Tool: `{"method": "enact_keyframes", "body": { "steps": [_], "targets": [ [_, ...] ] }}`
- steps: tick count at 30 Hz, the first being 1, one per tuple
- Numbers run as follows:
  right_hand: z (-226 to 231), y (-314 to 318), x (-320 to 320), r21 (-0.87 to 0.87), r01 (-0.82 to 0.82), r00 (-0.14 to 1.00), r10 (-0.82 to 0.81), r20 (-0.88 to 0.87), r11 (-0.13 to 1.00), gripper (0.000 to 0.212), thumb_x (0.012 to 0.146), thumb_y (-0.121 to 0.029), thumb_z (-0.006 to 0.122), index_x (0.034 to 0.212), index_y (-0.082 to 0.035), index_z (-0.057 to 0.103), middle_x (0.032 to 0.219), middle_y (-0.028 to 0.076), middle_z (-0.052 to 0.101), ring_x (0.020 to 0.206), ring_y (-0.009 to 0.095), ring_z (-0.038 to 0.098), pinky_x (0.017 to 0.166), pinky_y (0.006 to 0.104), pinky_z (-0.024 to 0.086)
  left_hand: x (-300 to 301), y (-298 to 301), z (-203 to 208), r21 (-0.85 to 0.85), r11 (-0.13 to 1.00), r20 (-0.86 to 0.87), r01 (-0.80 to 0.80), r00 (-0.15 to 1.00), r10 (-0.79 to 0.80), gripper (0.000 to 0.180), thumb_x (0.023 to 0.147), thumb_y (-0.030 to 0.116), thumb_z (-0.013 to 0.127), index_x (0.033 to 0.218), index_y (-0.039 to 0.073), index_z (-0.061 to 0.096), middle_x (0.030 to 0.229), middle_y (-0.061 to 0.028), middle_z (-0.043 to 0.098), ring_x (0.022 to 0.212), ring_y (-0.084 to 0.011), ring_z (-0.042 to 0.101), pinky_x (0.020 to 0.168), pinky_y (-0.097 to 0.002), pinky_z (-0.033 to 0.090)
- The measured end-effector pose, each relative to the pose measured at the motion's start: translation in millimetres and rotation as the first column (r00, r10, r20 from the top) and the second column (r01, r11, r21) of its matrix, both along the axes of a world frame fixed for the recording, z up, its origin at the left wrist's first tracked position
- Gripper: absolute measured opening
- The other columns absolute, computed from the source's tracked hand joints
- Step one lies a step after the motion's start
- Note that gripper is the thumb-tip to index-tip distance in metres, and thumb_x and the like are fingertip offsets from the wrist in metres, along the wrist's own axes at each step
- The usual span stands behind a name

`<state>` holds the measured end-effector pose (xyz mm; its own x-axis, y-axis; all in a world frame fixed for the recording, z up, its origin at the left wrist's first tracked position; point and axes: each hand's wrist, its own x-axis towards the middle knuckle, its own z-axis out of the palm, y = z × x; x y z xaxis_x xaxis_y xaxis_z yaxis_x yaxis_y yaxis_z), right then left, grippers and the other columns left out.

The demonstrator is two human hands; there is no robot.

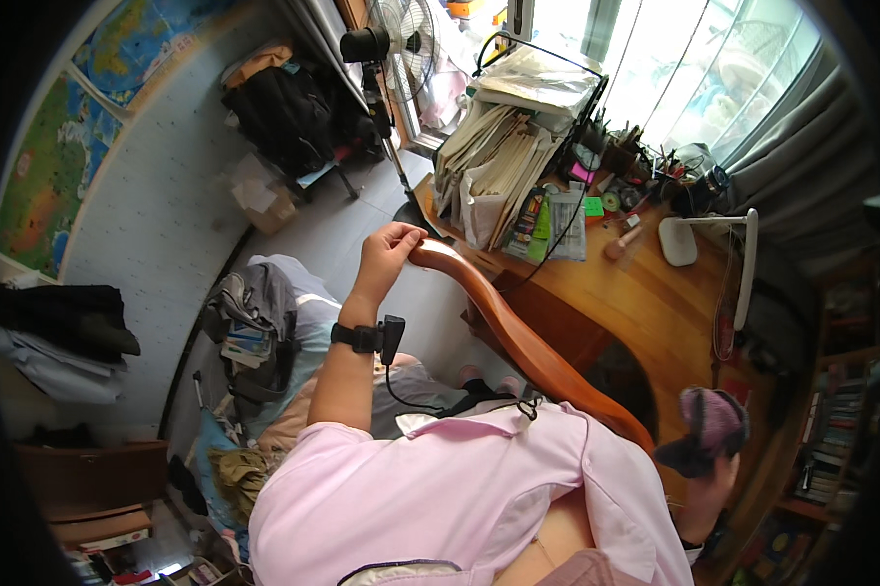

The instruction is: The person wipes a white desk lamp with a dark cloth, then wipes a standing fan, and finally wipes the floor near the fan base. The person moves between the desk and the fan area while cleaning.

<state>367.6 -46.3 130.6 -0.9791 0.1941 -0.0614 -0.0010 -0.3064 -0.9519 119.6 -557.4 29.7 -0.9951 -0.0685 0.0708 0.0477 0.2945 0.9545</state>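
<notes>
A glossy reddish-brown curved wooden rail [503, 322], which looks like the top of a chair back, runs slantwise from the centre down to the right in front of my body. At its upper left end my left hand [393, 241] has its fingers closed on the wood. Off to the right, my right hand [723, 471] grips a bunched purple and dark grey cloth [706, 422], held apart from the rail. Most of that hand's fingers are hidden behind the cloth, whose exact kind I cannot make out.
A wooden desk [645, 293] carries stacked folders [508, 156], a white desk lamp [679, 241] and small items. Near the window stands a fan [406, 44]. A bed with clothes and a grey bag [254, 313] lies left. Bookshelves [831, 430] stand right.
</notes>
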Motion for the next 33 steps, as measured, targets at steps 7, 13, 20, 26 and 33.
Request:
{"method": "enact_keyframes", "body": {
  "steps": [7, 13, 20, 26, 33],
  "targets": [
    [-12, -31, -39, 0.083, -0.189, 0.96, 0.167, 0.225, 0.978, 0.056, 0.086, -0.006, 0.061, 0.139, 0.003, 0.047, 0.135, 0.012, 0.056, 0.122, 0.022, 0.055, 0.104, 0.0338, 0.042, 15, 9, 1, 0.125, 0.99, -0.004, -0.072, 0.997, 0.073, 0.02, 0.097, 0.013, 0.058, 0.108, 0.0, 0.069, 0.1, -0.0053, 0.071, 0.09, -0.012, 0.064, 0.086, -0.0256, 0.049],
    [-11, -43, -57, 0.295, -0.28, 0.89, 0.131, 0.437, 0.914, 0.04, 0.087, 0.002, 0.059, 0.127, 0.001, 0.056, 0.109, 0.002, 0.063, 0.095, 0.012, 0.059, 0.084, 0.0247, 0.047, -7, -31, 0, 0.227, 0.973, 0.01, -0.041, 0.999, 0.04, 0.024, 0.097, 0.011, 0.057, 0.117, -0.001, 0.061, 0.105, -0.0109, 0.069, 0.093, -0.0172, 0.066, 0.087, -0.0301, 0.053],
    [-2, -124, -97, 0.533, -0.293, 0.869, -0.012, 0.495, 0.794, 0.037, 0.081, 0.004, 0.059, 0.118, 0.002, 0.06, 0.105, 0.006, 0.065, 0.098, 0.015, 0.06, 0.091, 0.0286, 0.046, -70, -124, -41, 0.279, 0.957, 0.093, -0.076, 0.994, 0.052, 0.023, 0.097, 0.011, 0.058, 0.116, -0.001, 0.062, 0.102, -0.0105, 0.069, 0.091, -0.0167, 0.066, 0.085, -0.03, 0.052],
    [-8, -284, -178, 0.658, -0.233, 0.932, -0.029, 0.361, 0.716, 0.043, 0.08, 0.003, 0.06, 0.123, 0.002, 0.058, 0.106, 0.008, 0.066, 0.1, 0.016, 0.06, 0.092, 0.0292, 0.045, -139, -250, -53, 0.251, 0.967, 0.091, -0.044, 0.996, 0.022, 0.022, 0.097, 0.011, 0.057, 0.116, 0.0, 0.063, 0.101, -0.0099, 0.07, 0.09, -0.0162, 0.066, 0.083, -0.0286, 0.052],
    [25, -441, -286, 0.636, -0.402, 0.914, 0.253, 0.316, 0.658, 0.043, 0.078, 0.005, 0.067, 0.12, 0.001, 0.058, 0.095, 0.009, 0.067, 0.091, 0.013, 0.061, 0.084, 0.0282, 0.048, -182, -408, -25, 0.23, 0.961, 0.061, -0.154, 0.988, 0.144, 0.019, 0.097, 0.004, 0.054, 0.112, -0.002, 0.063, 0.099, -0.0093, 0.069, 0.089, -0.0147, 0.065, 0.083, -0.028, 0.052]
  ]
}}
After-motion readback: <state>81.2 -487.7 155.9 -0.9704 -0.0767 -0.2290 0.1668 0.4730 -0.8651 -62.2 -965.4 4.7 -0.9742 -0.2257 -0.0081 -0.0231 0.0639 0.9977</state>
